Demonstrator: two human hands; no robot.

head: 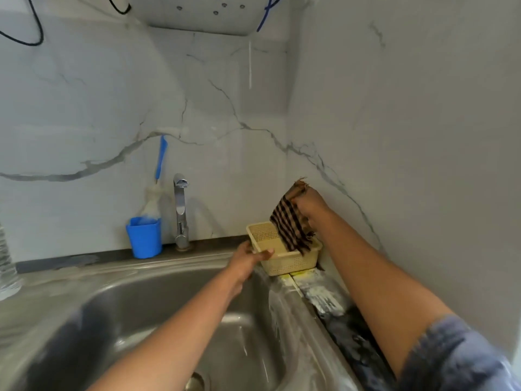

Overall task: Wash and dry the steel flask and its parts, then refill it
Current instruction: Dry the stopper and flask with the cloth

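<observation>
A cream plastic basket (290,262) stands in the corner behind the steel sink (158,303). My left hand (248,259) grips the basket's near rim. My right hand (308,203) pinches a brown and black checked cloth (290,225) by its top; the cloth hangs down with its lower end inside the basket. No steel flask or flask part shows in this view.
A chrome tap (180,213) rises at the sink's back edge. Left of it a blue cup (144,237) holds a bottle brush with a blue handle (161,158). A clear plastic bottle (5,266) stands at the far left. Marble-look walls close the corner.
</observation>
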